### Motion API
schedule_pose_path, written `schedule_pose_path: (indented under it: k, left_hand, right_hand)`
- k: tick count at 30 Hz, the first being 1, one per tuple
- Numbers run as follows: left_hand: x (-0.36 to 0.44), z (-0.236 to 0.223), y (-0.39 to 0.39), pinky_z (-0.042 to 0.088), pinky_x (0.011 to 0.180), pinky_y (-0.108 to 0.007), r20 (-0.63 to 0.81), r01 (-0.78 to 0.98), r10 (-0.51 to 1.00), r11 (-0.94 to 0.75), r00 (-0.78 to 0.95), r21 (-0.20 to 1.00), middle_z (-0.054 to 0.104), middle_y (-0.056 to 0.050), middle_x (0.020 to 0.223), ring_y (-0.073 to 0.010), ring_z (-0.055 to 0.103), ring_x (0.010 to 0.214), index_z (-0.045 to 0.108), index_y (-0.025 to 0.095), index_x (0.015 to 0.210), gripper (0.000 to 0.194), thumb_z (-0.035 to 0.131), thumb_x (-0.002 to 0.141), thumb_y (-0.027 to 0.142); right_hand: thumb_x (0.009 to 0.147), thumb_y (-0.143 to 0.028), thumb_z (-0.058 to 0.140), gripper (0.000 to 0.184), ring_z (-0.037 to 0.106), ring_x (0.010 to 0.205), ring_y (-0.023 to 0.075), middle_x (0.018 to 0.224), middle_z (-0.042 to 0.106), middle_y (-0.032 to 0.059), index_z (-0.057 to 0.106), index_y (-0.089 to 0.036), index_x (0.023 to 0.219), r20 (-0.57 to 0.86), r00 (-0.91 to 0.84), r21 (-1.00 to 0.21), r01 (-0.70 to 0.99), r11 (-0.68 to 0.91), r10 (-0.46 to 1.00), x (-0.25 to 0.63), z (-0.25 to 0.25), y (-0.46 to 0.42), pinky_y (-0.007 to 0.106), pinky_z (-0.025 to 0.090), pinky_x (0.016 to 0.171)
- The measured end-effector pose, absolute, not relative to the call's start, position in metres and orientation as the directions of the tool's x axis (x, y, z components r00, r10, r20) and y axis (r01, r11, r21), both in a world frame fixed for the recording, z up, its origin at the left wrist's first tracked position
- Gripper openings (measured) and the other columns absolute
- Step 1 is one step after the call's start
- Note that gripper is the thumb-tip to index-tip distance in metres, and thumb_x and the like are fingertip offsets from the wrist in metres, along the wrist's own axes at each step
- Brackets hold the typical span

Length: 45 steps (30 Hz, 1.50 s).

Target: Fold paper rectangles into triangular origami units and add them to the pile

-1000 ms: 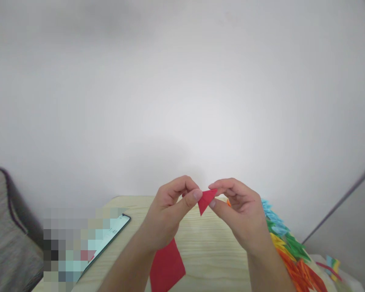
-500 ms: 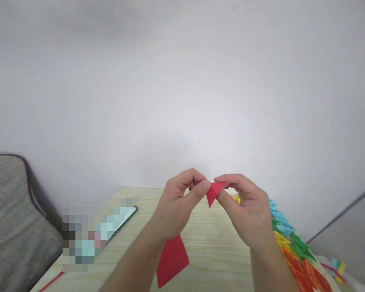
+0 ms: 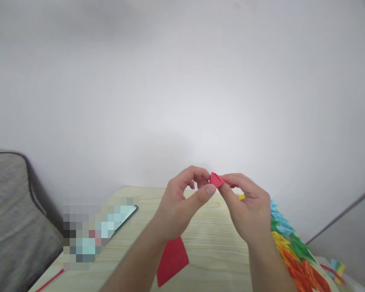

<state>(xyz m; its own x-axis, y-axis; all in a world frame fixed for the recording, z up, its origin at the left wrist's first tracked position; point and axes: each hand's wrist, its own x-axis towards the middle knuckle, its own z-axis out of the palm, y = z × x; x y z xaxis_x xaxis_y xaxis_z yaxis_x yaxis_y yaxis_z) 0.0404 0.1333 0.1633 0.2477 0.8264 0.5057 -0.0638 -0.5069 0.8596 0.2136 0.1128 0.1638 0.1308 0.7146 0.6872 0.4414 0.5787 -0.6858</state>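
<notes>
A small folded piece of red paper (image 3: pixel 216 181) is held up above the far part of the table, between both hands. My left hand (image 3: pixel 185 202) pinches its left side, with the thumb in front near the lower edge and the fingers behind. From the other side my right hand (image 3: pixel 249 207) grips the right corner between thumb and forefinger. Below my left wrist lies a larger sheet of red paper (image 3: pixel 172 263), partly covered by the forearm.
On the right edge of the wooden table (image 3: pixel 219 251) lies a row of folded paper pieces (image 3: pixel 292 247) in blue, green, yellow and orange. A phone (image 3: pixel 118 225), partly pixelated, lies at the left. Grey cloth (image 3: pixel 15 219) stands beyond it. A white wall (image 3: pixel 182 89) rises behind.
The small red paper has been turned, so its point no longer hangs down and a peak shows at its upper left. My left thumb has shifted slightly right.
</notes>
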Motion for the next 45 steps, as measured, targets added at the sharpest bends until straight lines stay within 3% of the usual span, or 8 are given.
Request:
schedule_pose_path:
  k: [8, 21, 28, 36, 40, 45]
  left_hand:
    - [0.0412, 0.1646, 0.1334, 0.04, 0.092, -0.036, 0.536, -0.021, 0.811, -0.547, 0.233, 0.837, 0.07, 0.0, 0.104, -0.0181, 0.058, 0.094, 0.07, 0.027, 0.111, 0.019, 0.071, 0.096, 0.038]
    - [0.0418, 0.1632, 0.1365, 0.041, 0.094, -0.038, 0.58, 0.074, 0.801, -0.594, 0.146, 0.801, 0.071, -0.003, 0.11, -0.0213, 0.058, 0.1, 0.068, 0.026, 0.112, 0.027, 0.078, 0.09, 0.037]
    - [0.0421, 0.1628, 0.1365, 0.04, 0.094, -0.037, 0.609, 0.122, 0.785, -0.619, 0.114, 0.776, 0.069, -0.001, 0.11, -0.0202, 0.056, 0.101, 0.067, 0.028, 0.113, 0.032, 0.081, 0.085, 0.023]
    - [0.0425, 0.164, 0.1336, 0.041, 0.092, -0.038, 0.607, 0.123, 0.782, -0.622, 0.141, 0.773, 0.068, -0.001, 0.099, -0.0197, 0.057, 0.096, 0.065, 0.026, 0.104, 0.023, 0.071, 0.088, 0.012]
    - [0.0429, 0.1658, 0.1313, 0.042, 0.091, -0.037, 0.625, 0.19, 0.769, -0.639, 0.134, 0.745, 0.066, -0.001, 0.099, -0.0196, 0.057, 0.096, 0.064, 0.025, 0.104, 0.022, 0.07, 0.088, 0.012]
    - [0.0451, 0.1677, 0.1278, 0.043, 0.088, -0.036, 0.674, 0.291, 0.725, -0.682, 0.144, 0.671, 0.067, -0.001, 0.099, -0.0202, 0.057, 0.096, 0.062, 0.025, 0.104, 0.021, 0.068, 0.088, 0.013]
  right_hand:
    - [0.095, -0.025, 0.072, 0.01, 0.069, 0.085, 0.0172, 0.093, 0.078, -0.0016, 0.081, -0.028, 0.093, 0.684, 0.163, -0.695, 0.442, 0.567, 0.711, 0.2108, 0.1636, 0.1135, 0.029, 0.05, 0.079]
    - [0.103, -0.028, 0.062, 0.021, 0.069, 0.097, 0.0192, 0.109, 0.078, 0.0022, 0.081, -0.028, 0.112, 0.596, 0.003, -0.753, 0.347, 0.559, 0.803, 0.2114, 0.1667, 0.1105, 0.031, 0.05, 0.087]
    - [0.104, -0.029, 0.059, 0.024, 0.067, 0.093, 0.0183, 0.105, 0.078, -0.0007, 0.081, -0.029, 0.114, 0.523, -0.044, -0.823, 0.232, 0.518, 0.851, 0.2129, 0.1643, 0.1126, 0.028, 0.049, 0.083]
    - [0.104, -0.027, 0.056, 0.028, 0.07, 0.092, 0.0198, 0.105, 0.08, 0.0004, 0.082, -0.029, 0.113, 0.506, -0.107, -0.809, 0.285, 0.514, 0.856, 0.216, 0.1666, 0.1108, 0.03, 0.053, 0.084]
    - [0.102, -0.026, 0.059, 0.027, 0.073, 0.104, 0.0224, 0.11, 0.081, 0.0019, 0.082, -0.03, 0.116, 0.529, -0.089, -0.808, 0.252, 0.533, 0.844, 0.2155, 0.1654, 0.1097, 0.034, 0.055, 0.095]
    - [0.094, -0.032, 0.073, 0.016, 0.075, 0.092, 0.0215, 0.103, 0.081, 0.0025, 0.081, -0.028, 0.107, 0.513, -0.025, -0.837, 0.209, 0.506, 0.858, 0.2112, 0.1639, 0.1093, 0.033, 0.061, 0.084]
